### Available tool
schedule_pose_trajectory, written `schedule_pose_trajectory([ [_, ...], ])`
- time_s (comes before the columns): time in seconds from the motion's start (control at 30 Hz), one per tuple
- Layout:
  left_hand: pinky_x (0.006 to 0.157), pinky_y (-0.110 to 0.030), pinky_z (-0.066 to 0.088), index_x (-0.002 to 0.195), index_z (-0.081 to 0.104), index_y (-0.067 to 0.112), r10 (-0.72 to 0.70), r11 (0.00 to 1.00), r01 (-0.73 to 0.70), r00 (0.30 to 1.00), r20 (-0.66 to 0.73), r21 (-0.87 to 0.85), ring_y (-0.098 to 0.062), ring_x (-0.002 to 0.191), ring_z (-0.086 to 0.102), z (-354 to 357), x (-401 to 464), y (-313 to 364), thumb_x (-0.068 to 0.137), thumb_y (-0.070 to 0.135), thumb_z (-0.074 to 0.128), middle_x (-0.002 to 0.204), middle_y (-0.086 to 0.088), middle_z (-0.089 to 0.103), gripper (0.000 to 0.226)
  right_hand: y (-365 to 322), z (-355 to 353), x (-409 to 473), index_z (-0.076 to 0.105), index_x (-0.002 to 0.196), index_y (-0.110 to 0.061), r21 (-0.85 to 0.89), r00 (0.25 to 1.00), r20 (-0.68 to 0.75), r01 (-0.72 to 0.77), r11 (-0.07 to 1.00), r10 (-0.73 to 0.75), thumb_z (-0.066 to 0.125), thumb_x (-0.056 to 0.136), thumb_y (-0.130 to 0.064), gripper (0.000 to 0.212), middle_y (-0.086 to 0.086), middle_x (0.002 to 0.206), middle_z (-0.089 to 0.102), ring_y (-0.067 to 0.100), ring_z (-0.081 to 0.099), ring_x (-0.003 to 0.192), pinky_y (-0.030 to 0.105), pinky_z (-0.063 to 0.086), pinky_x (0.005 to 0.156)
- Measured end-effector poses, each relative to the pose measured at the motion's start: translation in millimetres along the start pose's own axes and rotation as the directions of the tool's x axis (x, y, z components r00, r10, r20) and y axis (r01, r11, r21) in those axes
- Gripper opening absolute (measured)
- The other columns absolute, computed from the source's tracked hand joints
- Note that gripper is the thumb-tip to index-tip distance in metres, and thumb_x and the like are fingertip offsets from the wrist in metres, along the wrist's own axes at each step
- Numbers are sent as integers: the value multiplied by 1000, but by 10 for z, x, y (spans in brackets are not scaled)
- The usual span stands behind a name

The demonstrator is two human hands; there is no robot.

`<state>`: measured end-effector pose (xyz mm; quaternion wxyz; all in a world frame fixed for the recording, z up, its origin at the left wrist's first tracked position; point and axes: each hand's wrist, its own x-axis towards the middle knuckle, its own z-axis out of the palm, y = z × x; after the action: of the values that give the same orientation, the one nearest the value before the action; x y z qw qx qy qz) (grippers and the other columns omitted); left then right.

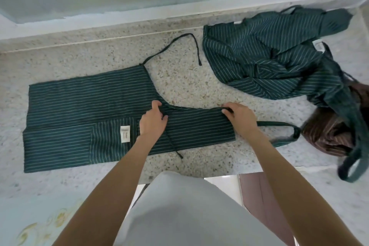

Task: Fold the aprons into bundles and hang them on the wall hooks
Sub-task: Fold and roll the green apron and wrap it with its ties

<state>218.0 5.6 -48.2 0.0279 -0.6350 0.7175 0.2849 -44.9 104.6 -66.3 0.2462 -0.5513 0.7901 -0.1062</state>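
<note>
A dark green striped apron [79, 106] lies flat on the speckled stone counter [179, 78], folded lengthwise, with a white label near its middle. My left hand [152, 121] rests on the apron's curved armhole edge, fingers curled at the fabric. My right hand [240, 117] pinches the top corner of the bib at the apron's right end. One waist tie [175, 46] trails away toward the back, another tie [174, 144] crosses the fabric toward me. The neck loop [283, 126] sticks out to the right.
A second green striped apron [269, 54] lies crumpled at the back right, its straps hanging over the counter edge. A brown striped apron [331, 134] is bunched at the right. A pale wall ledge [119, 18] runs along the back.
</note>
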Motion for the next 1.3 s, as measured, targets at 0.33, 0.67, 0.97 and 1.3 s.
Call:
schedule_pose_trajectory([
  [0.33, 102, -30, 42, 131, 44, 19, 93, 616, -41, 995, 20, -786, -6, 116, 53, -190, 232, 1110, 94, 24, 54, 131, 3, 51, 39, -126, -81, -325, 64, 83, -11, -145, 965, -145, 198, 969, -219, 64, 83, -20, 9, 3, 66, 63, 21, 58, 57, 29, 46, 55],
  [0.67, 106, -47, 35, 136, 41, 18, 370, 914, -366, 929, 14, 172, -31, 132, 31, 298, -58, 501, 86, 34, 63, 144, -10, 34, 57, 11, 17, -189, 72, 82, -15, -296, 974, -155, 112, 949, -164, 65, 84, -28, 15, 12, 120, 56, 34, 50, 110, 46, 44, 85],
  [0.97, 114, -54, 16, 148, -1, 33, 247, 899, -287, 956, 158, 330, -28, 143, -8, 409, -219, 301, 70, 51, 74, 156, -7, -10, 109, 215, -38, 471, 61, 103, 2, -463, 975, -81, 147, 874, -207, 55, 88, -5, 18, 16, 101, 59, 33, 54, 90, 42, 45, 80],
  [1.3, 111, -61, 6, 146, -7, 41, 232, 827, -400, 883, 407, 395, -26, 141, -21, 403, -258, 115, 64, 61, 72, 154, 3, -23, 116, 199, -118, 169, 58, 95, -4, -430, 960, -71, 216, 877, -271, 60, 70, 10, 29, 15, 91, 60, 32, 56, 83, 40, 47, 75],
])
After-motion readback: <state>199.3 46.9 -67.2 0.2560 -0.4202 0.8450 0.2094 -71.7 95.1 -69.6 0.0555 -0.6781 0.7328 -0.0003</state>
